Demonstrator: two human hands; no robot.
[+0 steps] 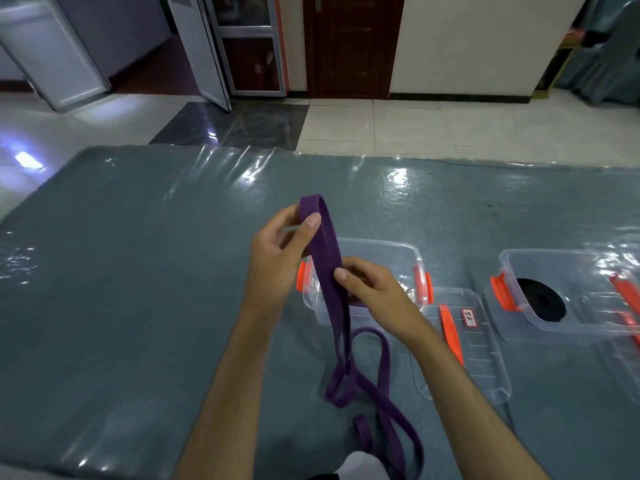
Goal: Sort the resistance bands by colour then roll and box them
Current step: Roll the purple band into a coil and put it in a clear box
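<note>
A long purple resistance band (pixel 327 268) hangs between both hands above the table. My left hand (pixel 277 258) pinches its folded top end, thumb on the front. My right hand (pixel 370 289) grips the band lower down, just in front of a clear plastic box with orange latches (pixel 391 252). The rest of the band trails in loose loops on the table toward me. A second clear box (pixel 561 271) to the right holds a rolled black band (pixel 540 299).
A clear lid with an orange handle and a small label (pixel 471 355) lies flat right of my right forearm. Another lid with orange parts (pixel 627 306) sits at the far right edge. The table is covered with grey cloth under glossy plastic (pixel 138 271). Tiled floor lies beyond.
</note>
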